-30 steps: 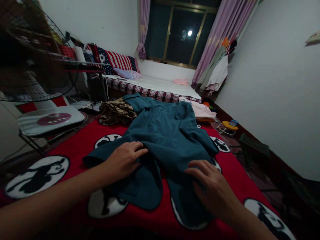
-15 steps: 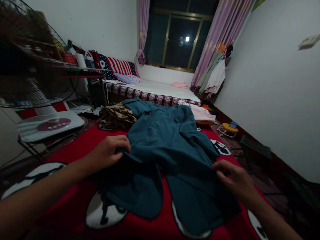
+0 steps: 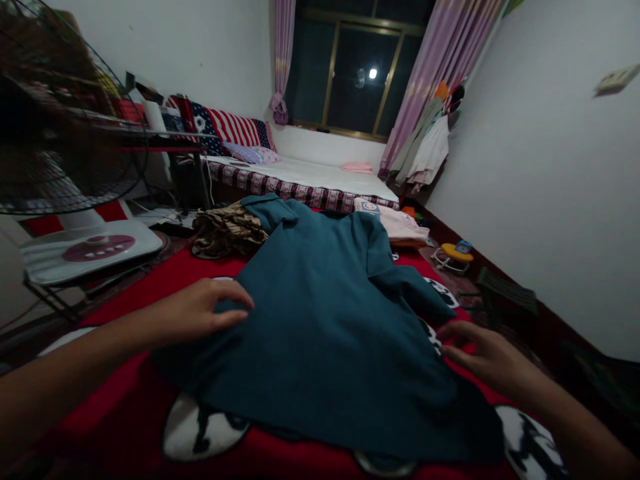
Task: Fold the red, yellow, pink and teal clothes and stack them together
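A dark teal long coat lies spread on the red blanket, its collar end away from me and its wide hem towards me. My left hand hovers at the coat's left edge, thumb and fingers apart, holding nothing. Just beyond the right edge is my right hand, its fingers also apart and free of the cloth. The coat's right sleeve angles outward above that hand. Its left sleeve reaches over a crumpled brown patterned cloth.
Folded pink clothing lies past the coat's right shoulder. A fan with a white base stands at the left. Further back are a bed and a window. A yellow stool and a dark chair stand along the right wall.
Both hands have let go of the coat's edges. The lower part, earlier bunched up with two panels hanging apart, has dropped flat into one smooth, wide piece reaching nearer to me.
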A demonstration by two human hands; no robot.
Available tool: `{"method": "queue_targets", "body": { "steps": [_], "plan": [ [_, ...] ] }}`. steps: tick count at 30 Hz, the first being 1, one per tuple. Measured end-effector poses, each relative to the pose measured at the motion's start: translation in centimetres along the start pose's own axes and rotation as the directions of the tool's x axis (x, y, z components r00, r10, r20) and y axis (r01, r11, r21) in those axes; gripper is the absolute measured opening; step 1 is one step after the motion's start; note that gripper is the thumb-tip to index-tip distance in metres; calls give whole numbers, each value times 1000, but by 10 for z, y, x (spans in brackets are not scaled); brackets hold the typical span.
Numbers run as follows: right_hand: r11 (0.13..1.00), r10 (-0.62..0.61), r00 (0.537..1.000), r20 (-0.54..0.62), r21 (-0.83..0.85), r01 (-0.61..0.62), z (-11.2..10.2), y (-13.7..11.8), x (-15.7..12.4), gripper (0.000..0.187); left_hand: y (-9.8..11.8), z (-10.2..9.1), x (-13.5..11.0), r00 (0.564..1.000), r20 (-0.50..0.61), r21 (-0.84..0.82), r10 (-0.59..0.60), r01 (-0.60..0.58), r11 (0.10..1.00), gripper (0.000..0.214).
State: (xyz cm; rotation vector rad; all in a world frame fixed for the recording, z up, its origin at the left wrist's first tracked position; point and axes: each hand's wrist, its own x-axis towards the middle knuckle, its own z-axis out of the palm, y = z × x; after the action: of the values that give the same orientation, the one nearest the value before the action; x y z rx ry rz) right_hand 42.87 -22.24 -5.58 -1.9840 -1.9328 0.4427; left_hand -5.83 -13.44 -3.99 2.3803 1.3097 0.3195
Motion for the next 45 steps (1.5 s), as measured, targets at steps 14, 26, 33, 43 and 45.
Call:
{"method": "queue_targets", "body": {
  "steps": [14, 26, 33, 43, 45],
  "plan": [
    [989, -117, 990, -74, 80, 123, 53, -13, 19, 41, -50, 32, 29, 978, -183, -6, -101, 101, 995, 60],
    [998, 56, 981, 184, 32, -63, 9, -9, -34, 48, -29, -2, -36, 963, 40, 58, -265, 263, 963, 47],
    [970, 28, 947, 319, -237, 51, -7, -18, -21, 32, 21, -17, -7, 902, 365, 431, -230, 55, 901, 36],
    [845, -262, 962, 75, -464, 266, 41, -37, 103, 80, 83, 55, 172, 992, 3, 311, 129, -124, 942, 58],
    [842, -250, 964, 95, -471, 264, 43, -26, 112, 51, 72, 77, 194, 996, -32, 253, 82, -71, 965, 67]
  ]
}}
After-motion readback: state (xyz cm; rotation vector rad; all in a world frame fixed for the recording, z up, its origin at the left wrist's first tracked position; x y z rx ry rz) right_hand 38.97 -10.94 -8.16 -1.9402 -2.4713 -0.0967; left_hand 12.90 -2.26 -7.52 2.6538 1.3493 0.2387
